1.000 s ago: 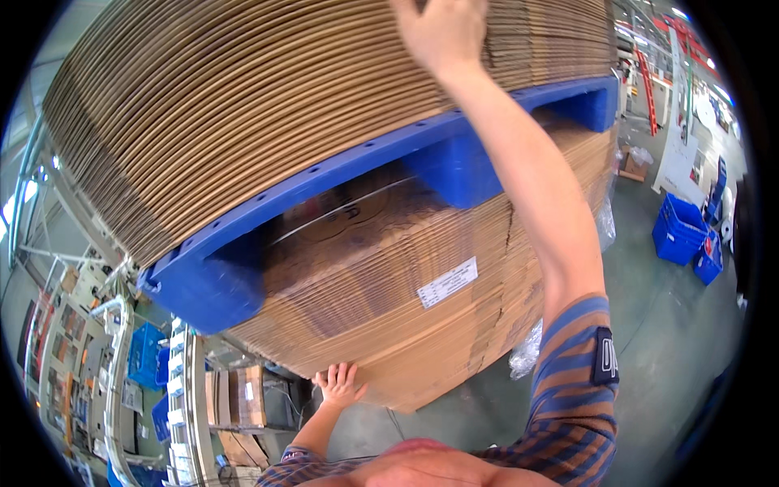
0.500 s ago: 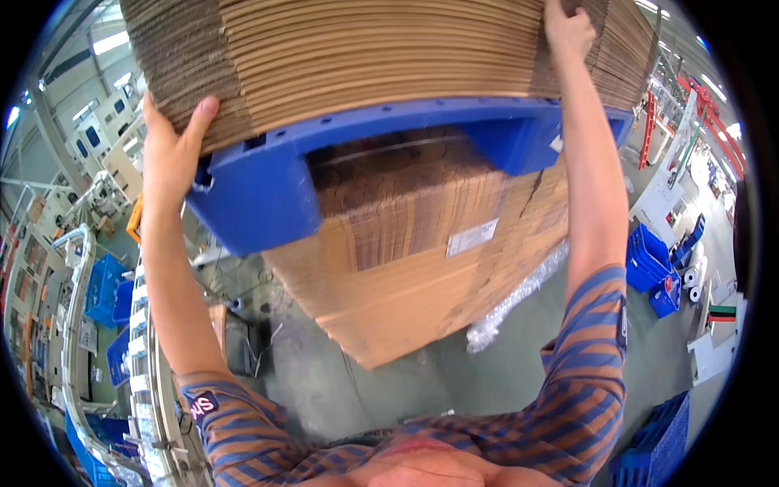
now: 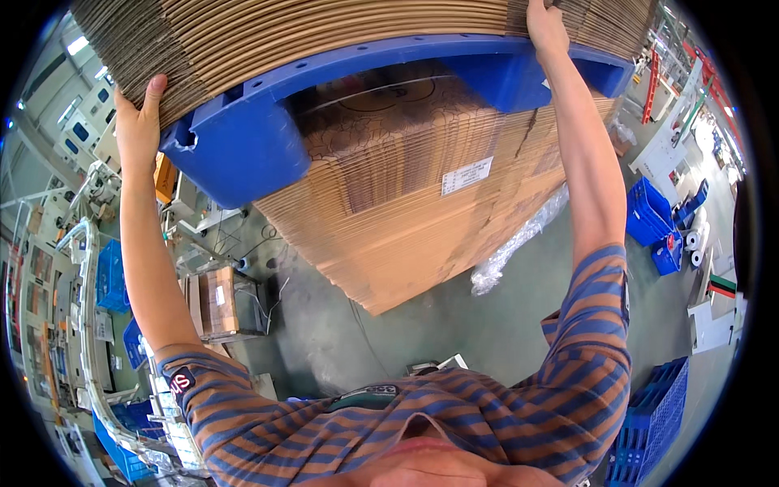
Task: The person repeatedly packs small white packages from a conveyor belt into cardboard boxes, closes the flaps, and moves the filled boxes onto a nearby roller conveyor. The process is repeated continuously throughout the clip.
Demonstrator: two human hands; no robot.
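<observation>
Above me a stack of flattened cardboard boxes (image 3: 349, 20) rests on a blue plastic pallet (image 3: 243, 154). My left hand (image 3: 139, 122) clasps the stack's left corner, thumb on the front face and the fingers partly hidden round the side. Further right, my right hand (image 3: 548, 31) is raised to the stack's front, its fingers bent against the cardboard edges; the fingertips are partly out of sight. Under the pallet stands a second cardboard stack (image 3: 398, 243) with a white label (image 3: 466, 176) on its face.
Crumpled clear plastic wrap (image 3: 507, 252) lies beside the lower stack. A curved conveyor (image 3: 88, 325) and blue bins (image 3: 112, 276) line the left. At right are blue crates (image 3: 649, 215) and a blue slatted crate (image 3: 649, 422). A cardboard box (image 3: 217, 302) stands low on the left.
Both stacks and the pallet have shifted upward and slightly left in view. My hands stay on the upper stack. More of the floor and the cardboard box at left now shows.
</observation>
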